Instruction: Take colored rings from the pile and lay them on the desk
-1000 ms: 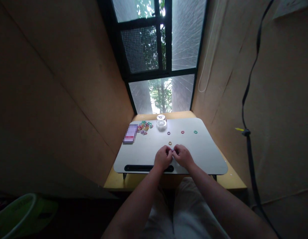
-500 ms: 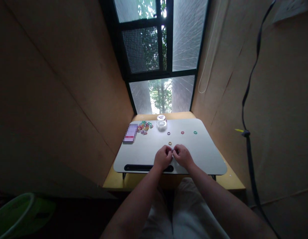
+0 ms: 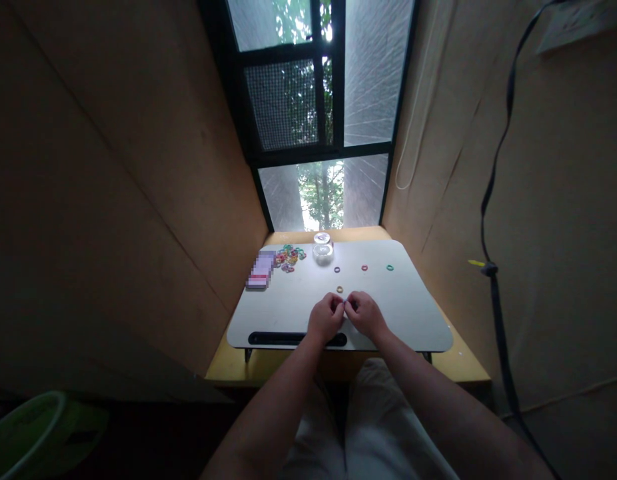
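Left hand (image 3: 326,318) and right hand (image 3: 364,314) meet over desk (image 3: 413,313), fingers pinching tiny, apparently purple ring (image 3: 345,303); orange ring (image 3: 340,289) just beyond; ring pile (image 3: 290,255) far-left.

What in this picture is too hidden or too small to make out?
- Head view: what the left hand and right hand pinch together; the fingers cover it, and it is tiny.
- The purple card: its face is blurred.
- The clear jar: contents too small.
- The green tub: cut off by the edge, dark.
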{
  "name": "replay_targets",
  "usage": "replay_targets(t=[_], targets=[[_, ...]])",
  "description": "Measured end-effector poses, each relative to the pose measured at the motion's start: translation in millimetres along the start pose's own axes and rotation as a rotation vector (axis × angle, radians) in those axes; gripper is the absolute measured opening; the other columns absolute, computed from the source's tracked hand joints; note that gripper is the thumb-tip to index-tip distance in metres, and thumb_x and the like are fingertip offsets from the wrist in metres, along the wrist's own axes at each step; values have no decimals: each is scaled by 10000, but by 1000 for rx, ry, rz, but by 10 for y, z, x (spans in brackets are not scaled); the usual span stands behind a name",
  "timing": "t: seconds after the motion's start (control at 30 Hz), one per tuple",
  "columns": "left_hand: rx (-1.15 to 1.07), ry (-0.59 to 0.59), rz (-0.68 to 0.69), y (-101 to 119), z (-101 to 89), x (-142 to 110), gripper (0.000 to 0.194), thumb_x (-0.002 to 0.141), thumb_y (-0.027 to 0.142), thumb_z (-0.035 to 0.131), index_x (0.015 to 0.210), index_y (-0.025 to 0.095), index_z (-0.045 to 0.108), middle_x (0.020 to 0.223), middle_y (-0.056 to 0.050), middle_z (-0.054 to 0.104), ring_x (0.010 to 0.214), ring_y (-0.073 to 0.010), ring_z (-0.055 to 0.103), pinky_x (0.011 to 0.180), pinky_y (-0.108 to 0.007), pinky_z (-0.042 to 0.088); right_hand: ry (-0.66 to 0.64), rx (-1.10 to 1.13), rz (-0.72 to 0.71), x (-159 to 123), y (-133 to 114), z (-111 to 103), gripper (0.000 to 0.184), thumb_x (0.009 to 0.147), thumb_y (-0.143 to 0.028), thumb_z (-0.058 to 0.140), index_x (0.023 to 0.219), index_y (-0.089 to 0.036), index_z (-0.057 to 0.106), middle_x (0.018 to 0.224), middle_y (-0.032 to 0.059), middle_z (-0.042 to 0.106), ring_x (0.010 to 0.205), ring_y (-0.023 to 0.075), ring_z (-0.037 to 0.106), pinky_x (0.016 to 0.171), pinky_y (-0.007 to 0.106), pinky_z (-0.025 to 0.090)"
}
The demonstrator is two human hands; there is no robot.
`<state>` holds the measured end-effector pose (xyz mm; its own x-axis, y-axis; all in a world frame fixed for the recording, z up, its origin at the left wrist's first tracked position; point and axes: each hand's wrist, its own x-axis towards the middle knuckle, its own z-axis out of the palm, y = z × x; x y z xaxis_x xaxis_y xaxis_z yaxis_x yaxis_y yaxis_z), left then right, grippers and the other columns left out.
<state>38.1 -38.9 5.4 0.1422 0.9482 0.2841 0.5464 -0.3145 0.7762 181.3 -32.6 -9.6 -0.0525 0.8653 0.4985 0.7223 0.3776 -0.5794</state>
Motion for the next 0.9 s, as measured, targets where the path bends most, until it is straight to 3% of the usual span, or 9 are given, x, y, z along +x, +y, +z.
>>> replay_targets(t=[0.3,0.67,0.9], targets=[[13,21,-3,-17,22,12,116,806,284,505,798,188,569,675,21,593,612,-103,523,598,-228,377,4,5,2,3,-13,-6,121,774,-228,505,657,-195,500,651,5,512,664,150,464,638,260,356],[-55,-56,15,-10,17,1,151,749,267,569,875,185,558,668,38,579,567,-79,510,556,-199,387,14,23,8,2,8,8,109,771,-211,491,663,-196,497,659,4,508,663,149,468,639,259,359],[4,-14,25,-36,26,3,109,773,263,541,854,191,561,658,40,564,576,-86,503,567,-213,364,7,22,0,-2,-2,0,133,793,-222,491,663,-196,491,663,6,507,672,150,465,642,259,356]])
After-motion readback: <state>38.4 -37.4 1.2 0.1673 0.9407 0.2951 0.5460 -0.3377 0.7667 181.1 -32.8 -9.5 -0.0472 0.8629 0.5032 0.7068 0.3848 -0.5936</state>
